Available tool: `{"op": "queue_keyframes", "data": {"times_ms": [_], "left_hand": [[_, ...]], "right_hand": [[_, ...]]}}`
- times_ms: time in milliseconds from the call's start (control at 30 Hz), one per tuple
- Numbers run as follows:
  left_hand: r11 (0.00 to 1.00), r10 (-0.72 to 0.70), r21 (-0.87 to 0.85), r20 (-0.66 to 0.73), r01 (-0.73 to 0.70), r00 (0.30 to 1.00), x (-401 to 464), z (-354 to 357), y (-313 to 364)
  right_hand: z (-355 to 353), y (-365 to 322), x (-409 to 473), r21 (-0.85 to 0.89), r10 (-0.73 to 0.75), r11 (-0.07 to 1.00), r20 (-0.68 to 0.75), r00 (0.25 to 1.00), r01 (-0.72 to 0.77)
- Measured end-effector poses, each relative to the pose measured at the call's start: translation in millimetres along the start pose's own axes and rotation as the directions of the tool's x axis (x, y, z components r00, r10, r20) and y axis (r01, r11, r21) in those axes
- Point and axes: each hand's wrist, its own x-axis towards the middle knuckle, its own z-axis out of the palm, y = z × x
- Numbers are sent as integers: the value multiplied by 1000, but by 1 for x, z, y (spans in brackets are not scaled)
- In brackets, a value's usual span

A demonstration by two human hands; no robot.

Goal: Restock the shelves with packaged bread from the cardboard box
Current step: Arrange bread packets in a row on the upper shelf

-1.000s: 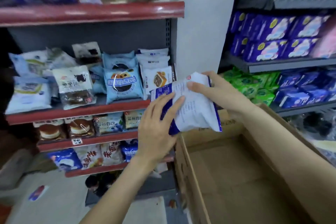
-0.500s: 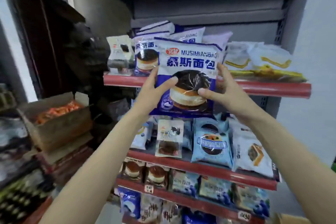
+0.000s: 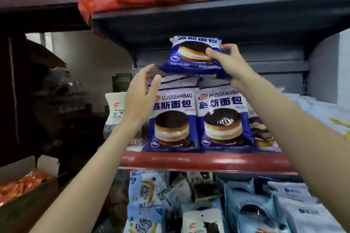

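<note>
Two blue bread packs (image 3: 171, 119) are standing upright side by side at the front of the red-edged shelf (image 3: 204, 161). A third blue pack (image 3: 191, 55) is lying on top of the stock behind them. The right hand (image 3: 227, 62) is gripping this top pack's right edge, thumb in front. The left hand (image 3: 141, 96) is hovering spread, holding nothing, just beside the left upright pack.
</note>
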Motion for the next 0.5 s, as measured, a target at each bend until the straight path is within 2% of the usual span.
{"op": "queue_keyframes", "data": {"times_ms": [100,167,267,400,433,467,500], "left_hand": [[943,101,305,110,-131,989,14,7,-15],[893,114,407,206,-191,972,21,14,-23],[844,44,501,293,-192,955,34,24,-29],[873,0,472,259,-126,966,51,33,-21],[872,-4,474,262,-125,965,55,35,-18],[866,-14,484,272,-125,962,57,38,-16],[858,-25,497,287,-126,958,59,40,-15]], "right_hand": [[12,8,46,-87,9,996,-69,998,-15],[16,11,70,-136,47,989,-110,993,-62],[23,8,86,-167,147,973,-75,986,-158],[20,3,85,-103,270,960,82,959,-261],[17,4,83,-136,237,966,122,964,-220],[13,5,79,-252,170,960,157,973,-127],[10,8,75,-425,69,905,202,977,24]]}}
